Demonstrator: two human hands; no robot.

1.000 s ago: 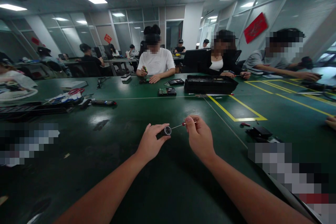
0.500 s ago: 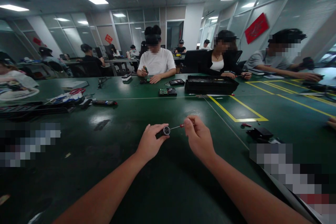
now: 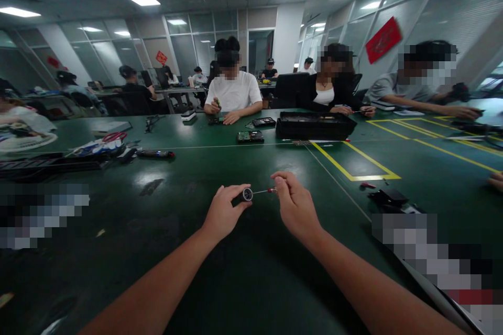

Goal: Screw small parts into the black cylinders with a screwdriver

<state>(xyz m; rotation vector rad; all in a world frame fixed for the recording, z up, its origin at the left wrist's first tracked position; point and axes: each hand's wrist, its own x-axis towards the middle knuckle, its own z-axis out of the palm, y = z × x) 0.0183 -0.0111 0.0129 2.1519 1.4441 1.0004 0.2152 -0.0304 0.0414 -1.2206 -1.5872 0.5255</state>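
Note:
My left hand (image 3: 223, 212) is closed round a small dark cylindrical part (image 3: 247, 195), whose round, light-rimmed end faces right. Between the fingers and thumb of my right hand (image 3: 294, 204) is a thin screwdriver (image 3: 270, 190) with a red, partly see-through handle. Its metal shaft points left, and the tip reaches the round end of the part; how deep it sits inside cannot be made out. Both hands are over the middle of the green table (image 3: 188, 272).
Ahead lie a circuit board (image 3: 250, 137) and a long black housing (image 3: 316, 126). Black parts (image 3: 389, 198) sit at the right, cables and gloves (image 3: 98, 145) at the left. A person in a white shirt (image 3: 234, 93) works opposite; others sit at the right.
The fingers of my right hand have shifted slightly on the screwdriver handle. The whole view has moved a little; the left hand keeps its hold on the part.

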